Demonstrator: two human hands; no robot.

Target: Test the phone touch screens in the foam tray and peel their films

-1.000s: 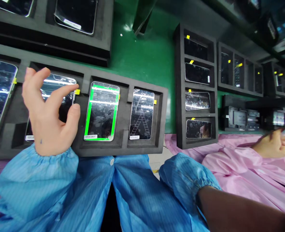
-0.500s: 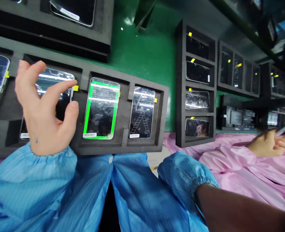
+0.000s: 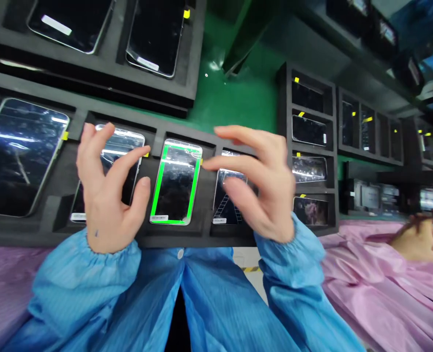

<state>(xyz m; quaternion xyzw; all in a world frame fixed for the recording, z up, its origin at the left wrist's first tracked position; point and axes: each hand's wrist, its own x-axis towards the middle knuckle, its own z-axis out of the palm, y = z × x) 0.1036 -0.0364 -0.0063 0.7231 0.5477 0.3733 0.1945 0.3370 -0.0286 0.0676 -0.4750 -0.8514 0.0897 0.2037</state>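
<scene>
A black foam tray (image 3: pixel 146 234) in front of me holds several phones side by side. One phone (image 3: pixel 175 182) has a bright green border on its screen. My left hand (image 3: pixel 106 195) hovers just left of it, over a phone with a reflective screen (image 3: pixel 110 171), fingers spread and empty. My right hand (image 3: pixel 256 186) hovers just right of the green-bordered phone, over a phone showing a ladder picture (image 3: pixel 227 200), fingers apart and holding nothing. Both sleeves are blue.
A second foam tray (image 3: pixel 187 58) with phones lies behind on the green table (image 3: pixel 238 93). An upright foam rack (image 3: pixel 282 122) of phones stands at right, with more racks beyond. A co-worker's hand (image 3: pixel 418 239) in a pink sleeve is at far right.
My right hand has come up from below into view and now hovers over the tray. My left hand has shifted right, toward the green-bordered phone. The view has tilted.
</scene>
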